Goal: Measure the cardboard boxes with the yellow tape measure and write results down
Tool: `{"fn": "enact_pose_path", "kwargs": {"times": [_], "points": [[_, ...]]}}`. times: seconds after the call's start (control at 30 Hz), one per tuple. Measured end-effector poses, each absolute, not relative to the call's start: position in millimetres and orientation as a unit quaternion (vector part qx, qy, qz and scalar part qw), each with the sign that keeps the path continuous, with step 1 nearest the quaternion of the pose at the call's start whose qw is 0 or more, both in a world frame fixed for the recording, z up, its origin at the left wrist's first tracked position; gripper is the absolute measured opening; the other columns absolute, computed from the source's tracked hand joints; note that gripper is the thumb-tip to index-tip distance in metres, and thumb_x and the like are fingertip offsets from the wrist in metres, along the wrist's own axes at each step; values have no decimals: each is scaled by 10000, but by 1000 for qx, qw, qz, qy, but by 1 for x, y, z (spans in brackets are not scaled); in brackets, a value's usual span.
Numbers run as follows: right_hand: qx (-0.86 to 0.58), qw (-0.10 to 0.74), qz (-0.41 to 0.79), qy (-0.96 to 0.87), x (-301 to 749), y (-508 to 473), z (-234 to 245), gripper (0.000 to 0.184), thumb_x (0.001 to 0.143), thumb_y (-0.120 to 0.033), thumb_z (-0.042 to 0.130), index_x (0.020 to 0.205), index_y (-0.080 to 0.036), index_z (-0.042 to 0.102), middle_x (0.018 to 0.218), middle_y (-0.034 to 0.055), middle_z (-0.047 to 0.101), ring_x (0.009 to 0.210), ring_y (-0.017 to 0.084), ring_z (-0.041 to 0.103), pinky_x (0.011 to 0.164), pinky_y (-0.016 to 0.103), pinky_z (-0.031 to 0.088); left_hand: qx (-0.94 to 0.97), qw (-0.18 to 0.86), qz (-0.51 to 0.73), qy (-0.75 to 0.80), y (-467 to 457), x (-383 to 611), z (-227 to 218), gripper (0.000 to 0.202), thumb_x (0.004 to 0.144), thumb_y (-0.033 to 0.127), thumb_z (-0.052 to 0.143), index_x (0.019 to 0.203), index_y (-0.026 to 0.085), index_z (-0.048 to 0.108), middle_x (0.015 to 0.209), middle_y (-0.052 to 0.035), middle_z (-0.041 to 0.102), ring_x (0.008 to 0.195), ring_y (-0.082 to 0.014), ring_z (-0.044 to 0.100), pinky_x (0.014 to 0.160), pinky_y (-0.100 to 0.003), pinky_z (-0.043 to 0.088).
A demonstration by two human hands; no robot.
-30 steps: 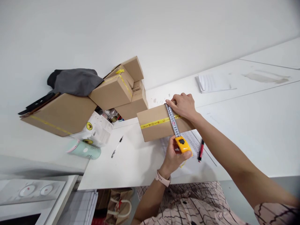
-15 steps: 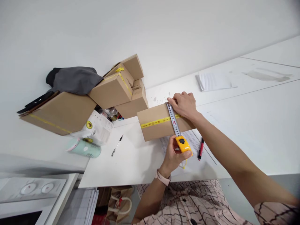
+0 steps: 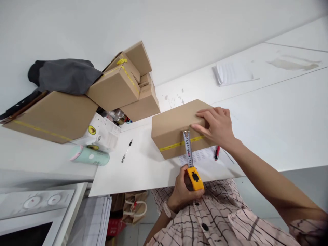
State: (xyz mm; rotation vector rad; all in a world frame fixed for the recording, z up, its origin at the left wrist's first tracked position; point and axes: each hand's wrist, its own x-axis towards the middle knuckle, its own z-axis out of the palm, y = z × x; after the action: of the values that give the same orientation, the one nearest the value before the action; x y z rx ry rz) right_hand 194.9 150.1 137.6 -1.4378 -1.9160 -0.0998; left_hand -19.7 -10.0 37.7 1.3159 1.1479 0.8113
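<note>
My left hand [image 3: 183, 188] is closed around a yellow tape measure [image 3: 195, 178] near the table's front edge. Its metal blade [image 3: 188, 147] sticks out a short way, the hooked end overlapping the near face of a cardboard box [image 3: 176, 124] in view; I cannot tell if they touch. That box, with yellow tape along its near side, is tipped towards me. At its right end my right hand [image 3: 217, 125] grips it, thumb near the upper edge and fingers across the top. Printed sheets [image 3: 202, 158] lie partly hidden beneath the box, beside a red pen [image 3: 217, 153].
Stacked cardboard boxes [image 3: 115, 87] with a dark grey cloth [image 3: 68, 76] stand at the left. A white avocado-printed box [image 3: 104, 131], a mint-green tumbler [image 3: 91, 156] and a black-and-clear pen [image 3: 127, 150] are in front. Papers [image 3: 232, 73] lie at the back.
The box has tipped towards me, showing its broad face. My right hand has shifted from the blade's end onto the box, while my left hand has drawn the tape measure lower, towards my body.
</note>
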Motion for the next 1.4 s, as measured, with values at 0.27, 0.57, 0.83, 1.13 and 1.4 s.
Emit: {"fn": "enact_pose_path", "kwargs": {"times": [0.27, 0.57, 0.83, 1.13, 1.4], "points": [[-545, 342, -43, -764, 208, 131, 85, 466, 961, -594, 535, 1298, -286, 629, 1381, 105, 661, 1286, 330, 547, 1078, 516, 315, 562, 566, 365, 481, -8, -20, 32, 850, 608, 258, 875, 1353, 223, 467, 1250, -76, 647, 1041, -210, 624, 946, -360, 538], [-566, 516, 112, -633, 191, 71, 109, 401, 991, -524, 434, 1241, -312, 665, 1088, 123, 737, 917, 309, 673, 850, 536, 499, 659, 470, 304, 503, -12, -17, 37, 920, 596, 387, 900, 1399, 209, 487, 1236, -106, 671, 1125, -310, 654, 1046, -478, 514], [-543, 596, 272, -525, 205, 33, 110, 223, 956, -467, 601, 792, -327, 661, 663, 20, 660, 624, 245, 628, 587, 420, 491, 751, 417, 252, 446, -13, -10, 50, 896, 686, 379, 863, 1469, 239, 450, 1381, -131, 626, 1233, -332, 630, 1094, -499, 487], [-622, 481, 203, -584, 194, 9, 48, 282, 988, -470, 485, 1063, -294, 692, 834, 61, 731, 696, 239, 665, 620, 390, 506, 713, 418, 295, 480, -25, -9, 52, 945, 661, 393, 904, 1461, 231, 428, 1377, -130, 618, 1236, -331, 645, 1077, -492, 527], [-779, 193, 147, -579, 217, 67, 32, 652, 952, -650, 457, 1398, -178, 526, 1058, 155, 735, 959, 338, 671, 654, 359, 435, 799, 4, 453, 395, 55, -42, 125, 834, 845, 440, 785, 1505, 211, 331, 1322, -137, 637, 1132, -253, 688, 915, -380, 615]]}}
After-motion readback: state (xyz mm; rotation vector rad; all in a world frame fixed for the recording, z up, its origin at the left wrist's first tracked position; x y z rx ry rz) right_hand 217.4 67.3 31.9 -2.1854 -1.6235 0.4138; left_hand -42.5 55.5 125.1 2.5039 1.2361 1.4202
